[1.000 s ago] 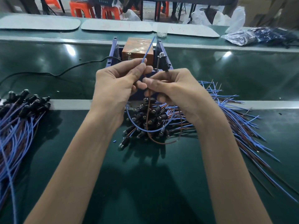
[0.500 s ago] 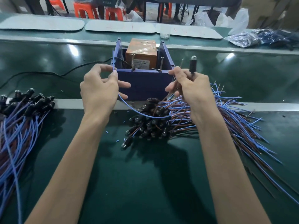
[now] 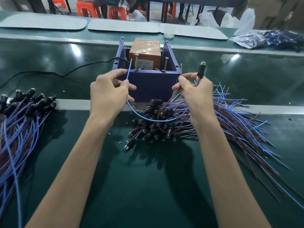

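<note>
My left hand [image 3: 109,94] pinches the end of a blue wire [image 3: 144,117], whose tip points up toward the left metal post [image 3: 136,62] of the purple box [image 3: 148,86]. The wire sags in a loop across to my right hand [image 3: 195,94]. That hand pinches a brown wire [image 3: 181,69] near the right post [image 3: 165,65] and holds a black lamp holder [image 3: 201,69] upright. An orange block [image 3: 145,53] sits inside the box.
A heap of black lamp holders with blue and brown wires [image 3: 164,125] lies just below my hands, its wires fanning right. A second bundle [image 3: 21,116] lies at the left. A black cable [image 3: 65,71] runs left from the box. A metal strip [image 3: 74,104] crosses the green bench.
My hands have spread apart from in front of the box to either side of it. The blue wire end now points at the left post, and the lamp holder stands up in my right hand.
</note>
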Available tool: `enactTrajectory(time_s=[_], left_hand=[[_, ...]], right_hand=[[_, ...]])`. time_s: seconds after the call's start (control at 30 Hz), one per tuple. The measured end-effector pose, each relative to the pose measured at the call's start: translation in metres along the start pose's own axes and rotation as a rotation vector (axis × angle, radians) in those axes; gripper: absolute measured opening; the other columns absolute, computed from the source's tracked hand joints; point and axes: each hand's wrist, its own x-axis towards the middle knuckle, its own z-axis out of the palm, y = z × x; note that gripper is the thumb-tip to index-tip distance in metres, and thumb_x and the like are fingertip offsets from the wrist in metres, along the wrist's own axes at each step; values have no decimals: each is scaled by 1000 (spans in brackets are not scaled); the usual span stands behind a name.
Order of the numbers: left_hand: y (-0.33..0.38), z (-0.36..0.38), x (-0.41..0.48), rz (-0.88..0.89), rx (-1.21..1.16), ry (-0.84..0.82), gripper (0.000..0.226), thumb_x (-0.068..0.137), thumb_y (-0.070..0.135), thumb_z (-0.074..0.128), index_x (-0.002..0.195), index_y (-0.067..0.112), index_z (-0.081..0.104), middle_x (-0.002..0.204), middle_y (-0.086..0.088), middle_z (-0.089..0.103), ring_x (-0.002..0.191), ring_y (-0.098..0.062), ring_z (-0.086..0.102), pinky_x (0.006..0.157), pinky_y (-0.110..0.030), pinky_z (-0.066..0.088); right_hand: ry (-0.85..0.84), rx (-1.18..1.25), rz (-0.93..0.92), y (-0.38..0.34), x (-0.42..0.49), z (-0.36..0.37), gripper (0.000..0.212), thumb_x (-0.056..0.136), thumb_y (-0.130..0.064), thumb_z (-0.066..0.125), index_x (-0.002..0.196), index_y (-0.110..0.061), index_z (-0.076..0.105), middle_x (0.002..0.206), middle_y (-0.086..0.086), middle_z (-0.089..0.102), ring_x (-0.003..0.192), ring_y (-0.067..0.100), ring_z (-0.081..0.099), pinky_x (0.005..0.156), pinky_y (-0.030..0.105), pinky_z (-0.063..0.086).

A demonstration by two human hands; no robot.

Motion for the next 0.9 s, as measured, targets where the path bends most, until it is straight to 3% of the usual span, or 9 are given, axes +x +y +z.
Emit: enactTrajectory(time_s=[0.13,0.27,0.37,0.47,0.53,0.6,0.67,0.8,0.9], left_hand=[[2,0,-2,-3,-9,20,27,91,8,53,107,21,71,62,18,68,43,-4,62,57,-11,51],[6,-3,-1,-13,-43,22,26,91,8,53,104,24,69,62,17,69,45,-5,62,61,-16,54],[7,-4,-1,-8,-60,1,26,92,9,53,101,27,68,64,18,70,45,-5,62,61,-15,54],[9,-5,-2,-10,-87,-20,26,92,8,53,97,30,67,65,17,71,44,-5,61,57,-14,52],[9,-6,-2,-15,-103,-31,27,92,8,53,95,30,67,65,15,71,44,-6,61,56,-14,51],[9,-7,-2,-18,-109,-41,27,92,8,53,94,31,67,66,14,71,45,-6,61,55,-14,50],[9,-6,-3,-20,-108,-50,28,92,8,53,93,32,67,66,13,72,45,-6,61,55,-14,49],[9,-7,-2,-34,-107,-55,28,92,7,52,94,30,68,67,11,72,46,-7,62,53,-14,48],[8,-7,-1,-52,-104,-52,28,92,6,51,95,27,69,69,8,72,45,-8,61,52,-14,48]], right_hand=[[26,-38,-3,0,0,2,19,92,-9,53,87,-21,68,69,-7,71,82,11,65,80,25,49],[20,-65,-31,0,1,4,24,91,-9,53,84,-25,69,75,-6,74,72,8,57,79,28,49],[45,-71,-43,3,3,6,20,93,-11,55,101,-16,72,69,-6,72,67,7,53,75,29,48],[30,-110,-49,4,4,8,22,94,-13,54,107,-15,72,64,-6,69,78,13,61,89,36,51],[25,-158,-75,2,3,10,22,93,-13,54,97,-20,74,65,-5,69,84,16,65,93,38,50],[31,-205,-101,1,4,12,30,92,-13,53,71,-29,69,69,-6,69,79,15,62,87,37,51],[19,-209,-114,1,5,13,37,92,-12,52,62,-32,62,72,-9,67,71,11,56,76,32,49],[-30,-151,-115,3,9,12,25,93,-12,52,87,-27,72,56,-14,62,64,5,52,72,30,46],[-66,-71,-89,5,11,10,25,95,-12,53,87,-28,70,57,-10,63,59,4,46,75,33,43]])
